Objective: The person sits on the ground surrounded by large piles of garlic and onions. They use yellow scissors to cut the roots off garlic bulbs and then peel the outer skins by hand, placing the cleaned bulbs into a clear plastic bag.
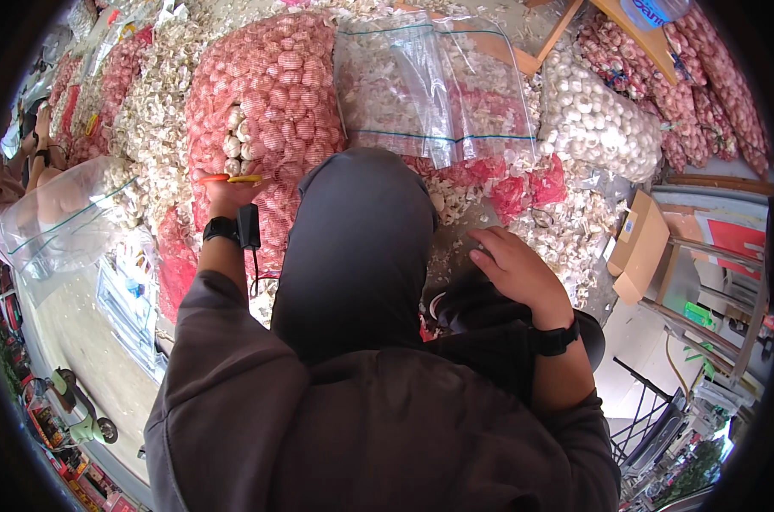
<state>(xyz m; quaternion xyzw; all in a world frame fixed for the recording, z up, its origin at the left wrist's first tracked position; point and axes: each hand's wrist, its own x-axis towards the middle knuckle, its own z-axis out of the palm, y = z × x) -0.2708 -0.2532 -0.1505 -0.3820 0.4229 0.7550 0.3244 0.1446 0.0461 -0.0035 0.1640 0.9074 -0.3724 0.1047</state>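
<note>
My left hand (pixel 229 192) is at the near left part of a large red mesh sack of garlic bulbs (pixel 284 83), holding scissors with orange and yellow handles (pixel 243 179); their blades cannot be made out. Just beyond it, an opening in the mesh shows bare white bulbs (pixel 233 141). My right hand (pixel 512 264) hovers over my right leg with its fingers apart, holding nothing. Clear plastic bags with green seams (pixel 393 83) lie right of the sack, over garlic skins and red netting.
A full sack of white garlic (pixel 598 115) and more red sacks (pixel 675 102) stand at the right, near a wooden stool (pixel 643 38). A cardboard box (pixel 640 240) leans by a metal rack (pixel 713 326). Another person (pixel 38 153) works at the far left. Garlic skins cover much of the floor.
</note>
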